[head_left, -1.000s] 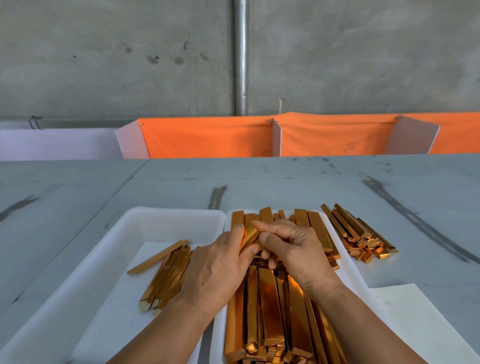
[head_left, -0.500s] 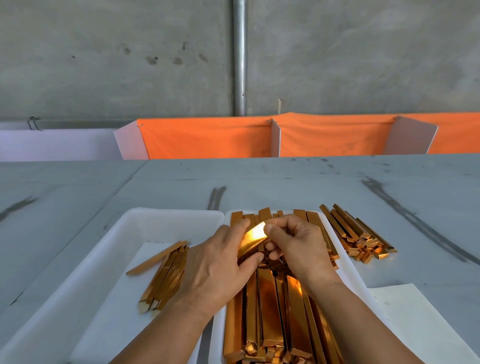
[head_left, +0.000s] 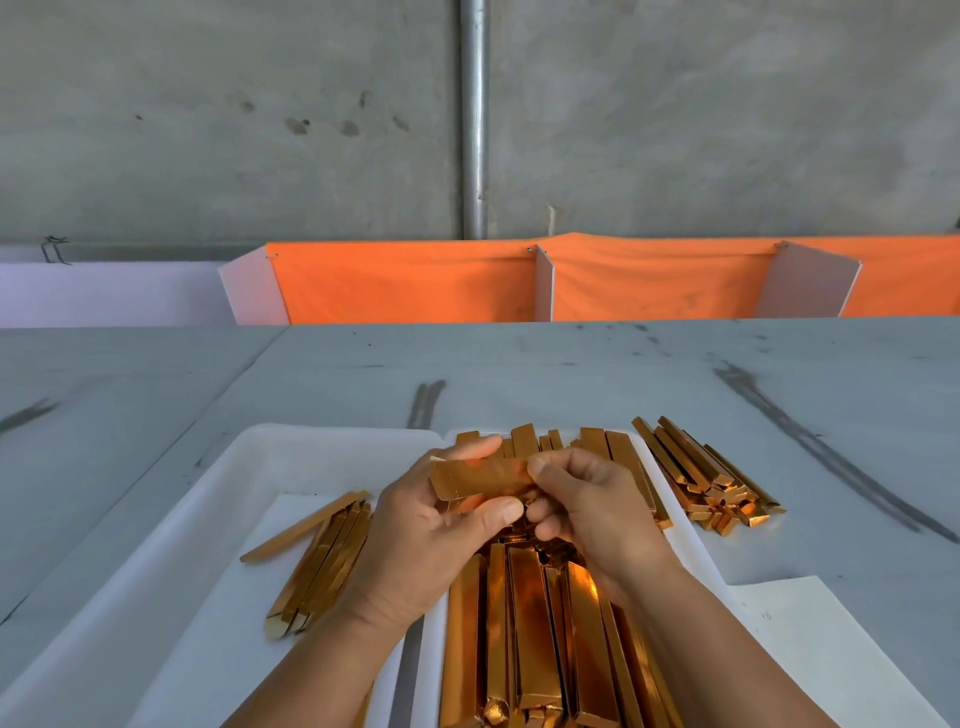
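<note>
Our left hand and right hand meet in front of us, forearms angled inward. Both pinch the gold strip between thumb and curled fingers.

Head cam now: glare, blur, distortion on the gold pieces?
Head view: bright specular glare on the long gold foil boxes; the flat gold foil strip pinched by left hand and right hand is sharp, evenly lit; shadows soft; grey metal wall pipe looks straight, little distortion mid-frame.
</note>
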